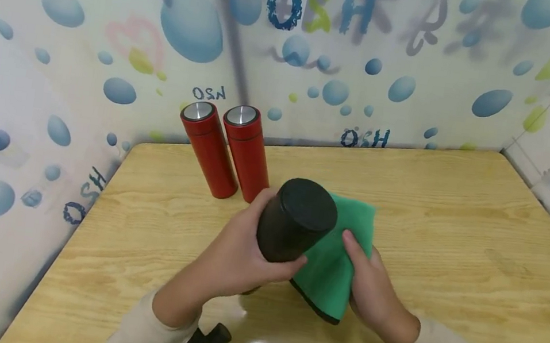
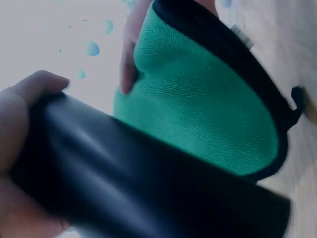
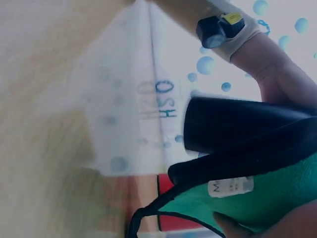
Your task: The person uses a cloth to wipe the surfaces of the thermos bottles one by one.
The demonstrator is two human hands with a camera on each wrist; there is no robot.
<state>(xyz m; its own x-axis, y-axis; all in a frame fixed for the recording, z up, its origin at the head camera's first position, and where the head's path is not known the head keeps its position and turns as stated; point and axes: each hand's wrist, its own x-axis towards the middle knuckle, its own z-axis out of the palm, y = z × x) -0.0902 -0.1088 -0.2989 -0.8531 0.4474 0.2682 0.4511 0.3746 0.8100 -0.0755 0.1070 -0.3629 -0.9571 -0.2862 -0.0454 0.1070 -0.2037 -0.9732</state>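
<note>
My left hand grips a black flask, tilted, with one flat round end facing up toward the head camera. Its long smooth body crosses the left wrist view, the fingers wrapped round one end. To its right, my right hand holds a green cloth with black edging, the thumb lying over the front of it. The cloth hangs folded close beside the flask and partly behind it. In the right wrist view a white label and a black hanging loop show on the cloth's edge.
Two red flasks with silver lids stand side by side at the back left of the wooden table. Behind and beside the table rise walls patterned with blue drops. Both wrists wear small black cameras.
</note>
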